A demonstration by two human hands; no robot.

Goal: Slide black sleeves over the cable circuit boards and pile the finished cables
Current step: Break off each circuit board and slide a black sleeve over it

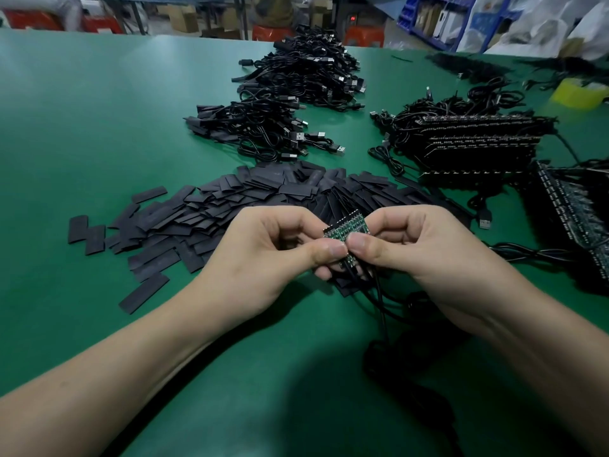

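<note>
I am holding a small strip of green circuit boards [344,225] between both hands, just above the green table [99,110]. My left hand [263,245] is curling round the strip's left side, with the thumb pressing on its near edge. My right hand [425,245] is pinching the right side the same way. The two thumb tips are almost touching each other over the boards. My fingers are covering part of the strip, so it is probably several boards joined side by side, but I cannot count them.

Thin black cables [379,298] are hanging from the boards' lower end, passing under my right hand and trailing onto the table toward me.

Just beyond my hands a wide heap of flat black sleeves [230,199] is lying spread over the table, with a few loose ones straying off to the left. Behind it a pile of sleeved cables [260,127] is resting with the plugs pointing right, and a bigger pile [313,74] is sitting farther back.

To my right, stacks of board panels [478,143] with cables attached are standing near the sleeves. Another panel [573,219] is lying at the right edge. A yellow tape roll [580,92] is sitting far off on the right.
</note>
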